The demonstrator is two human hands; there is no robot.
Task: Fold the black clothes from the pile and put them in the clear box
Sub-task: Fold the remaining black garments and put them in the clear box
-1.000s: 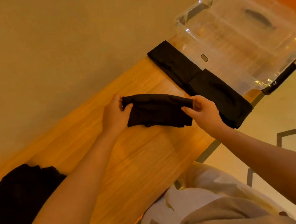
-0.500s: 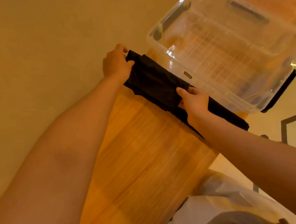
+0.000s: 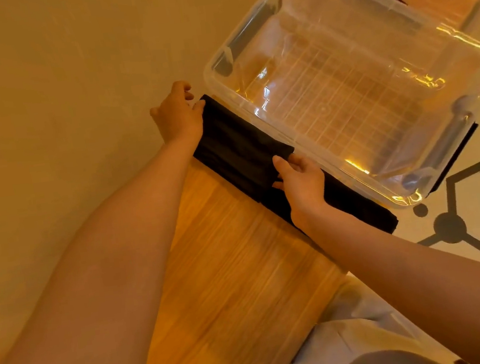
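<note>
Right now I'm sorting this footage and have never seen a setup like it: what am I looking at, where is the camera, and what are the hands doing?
There is no machine here. A person wears a wide-angle camera on the head, so you look down along both bare forearms, and the view is tilted. The left hand and the right hand are at the two ends of a folded black cloth lying on a wooden table. The fingers look loosely bent at the cloth's edges; whether they pinch it I cannot tell. The cloth rests on more black fabric that reaches toward the table's edge. Just beyond stands the clear box; no clothes show inside it. Light clothing on the person's lap shows at the bottom.
</note>
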